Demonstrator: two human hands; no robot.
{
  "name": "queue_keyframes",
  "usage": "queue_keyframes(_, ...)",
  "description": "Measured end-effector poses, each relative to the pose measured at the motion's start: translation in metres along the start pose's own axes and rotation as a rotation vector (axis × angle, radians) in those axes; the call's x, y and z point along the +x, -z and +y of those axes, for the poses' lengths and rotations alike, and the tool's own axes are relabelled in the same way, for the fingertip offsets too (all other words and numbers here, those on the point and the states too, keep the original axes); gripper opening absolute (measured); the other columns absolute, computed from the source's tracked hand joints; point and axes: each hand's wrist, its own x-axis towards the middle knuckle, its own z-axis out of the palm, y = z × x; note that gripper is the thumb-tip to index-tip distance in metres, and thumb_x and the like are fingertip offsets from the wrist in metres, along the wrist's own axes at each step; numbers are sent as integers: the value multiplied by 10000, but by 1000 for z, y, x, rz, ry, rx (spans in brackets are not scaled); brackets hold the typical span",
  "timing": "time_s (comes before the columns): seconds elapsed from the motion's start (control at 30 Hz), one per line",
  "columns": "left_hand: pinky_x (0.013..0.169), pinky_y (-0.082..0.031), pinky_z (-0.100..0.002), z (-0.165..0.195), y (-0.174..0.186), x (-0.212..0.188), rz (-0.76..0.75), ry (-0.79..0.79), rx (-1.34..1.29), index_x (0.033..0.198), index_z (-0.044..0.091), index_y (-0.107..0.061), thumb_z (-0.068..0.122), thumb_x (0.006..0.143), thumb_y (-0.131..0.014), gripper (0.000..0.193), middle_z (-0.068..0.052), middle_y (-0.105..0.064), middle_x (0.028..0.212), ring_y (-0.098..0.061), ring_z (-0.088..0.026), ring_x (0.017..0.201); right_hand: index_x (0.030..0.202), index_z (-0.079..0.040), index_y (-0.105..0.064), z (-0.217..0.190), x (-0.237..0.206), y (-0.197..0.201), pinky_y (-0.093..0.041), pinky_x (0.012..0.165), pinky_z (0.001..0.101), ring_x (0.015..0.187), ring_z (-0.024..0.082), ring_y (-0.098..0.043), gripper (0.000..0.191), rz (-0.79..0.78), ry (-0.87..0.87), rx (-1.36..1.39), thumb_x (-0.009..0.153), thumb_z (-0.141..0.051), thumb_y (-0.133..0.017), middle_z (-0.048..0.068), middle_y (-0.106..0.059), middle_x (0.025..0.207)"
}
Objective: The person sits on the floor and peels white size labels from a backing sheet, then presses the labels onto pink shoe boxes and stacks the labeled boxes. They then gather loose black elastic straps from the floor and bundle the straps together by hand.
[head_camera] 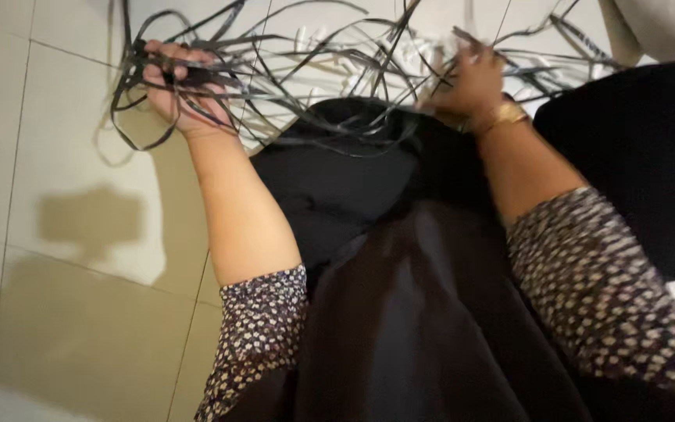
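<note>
A tangle of long, thin dark-grey strips (314,62) spreads across the floor in front of my knees. My left hand (173,90) is closed around a bunch of these strips at the upper left. My right hand (470,78), blurred and with a gold bracelet (501,117) on its wrist, is closed on other strips at the upper middle. Both forearms reach forward from patterned sleeves over my black skirt (400,297).
The floor is pale tile (64,234) with grout lines, open on the left. A black cloth mass (642,156) lies at the right. A piece of light beige fabric (658,27) shows at the top right corner.
</note>
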Motion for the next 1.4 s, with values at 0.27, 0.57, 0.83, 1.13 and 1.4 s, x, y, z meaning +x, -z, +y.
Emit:
queue_keyframes(0.27, 866, -551, -346, -106, 42, 27, 251, 559, 734, 1015, 42, -654, 337, 916, -539, 332, -109, -738, 1000, -686, -245, 925, 982, -15, -644, -84, 3, -16, -530, 773, 508, 905, 428, -652, 223, 271, 20, 880, 874, -158, -777, 237, -686, 971)
queue_keyframes(0.57, 801, -575, -338, -153, 43, 32, 385, 874, 1053, 961, 18, -740, 159, 859, -708, 177, -92, -743, 948, -699, -220, 879, 1149, 67, -579, -126, 2, 34, -481, 952, 489, 1138, 499, -556, 459, 162, 587, 833, 797, -133, -796, 341, -572, 1247)
queue_keyframes(0.83, 474, -400, -375, -143, 52, 74, 615, 252, 397, 715, 95, -515, 277, 856, -526, 231, -55, -421, 547, -413, -230, 489, 1353, -105, -583, 13, 13, 50, -518, 1137, 408, 1295, 374, -622, 432, 422, 358, 805, 955, -65, -744, 141, -635, 1377)
queue_keyframes(1.13, 560, -405, -393, -225, 21, 90, 418, 135, 449, 836, 45, -494, 170, 869, -531, 135, -85, -441, 677, -422, -242, 585, 1500, -173, -455, 180, -45, 48, -391, 935, 676, 1235, 535, -468, 842, 30, -307, 90, 701, -61, -697, 333, -299, 1561)
queue_keyframes(1.4, 641, -439, -405, -262, 2, 102, 275, 523, 577, 828, 128, -503, 205, 878, -547, 102, -59, -437, 676, -475, -248, 638, 1158, -105, -691, 116, -41, 55, -529, 933, 466, 1094, 370, -656, 300, -122, -6, 356, 881, -214, -652, 166, -686, 1160)
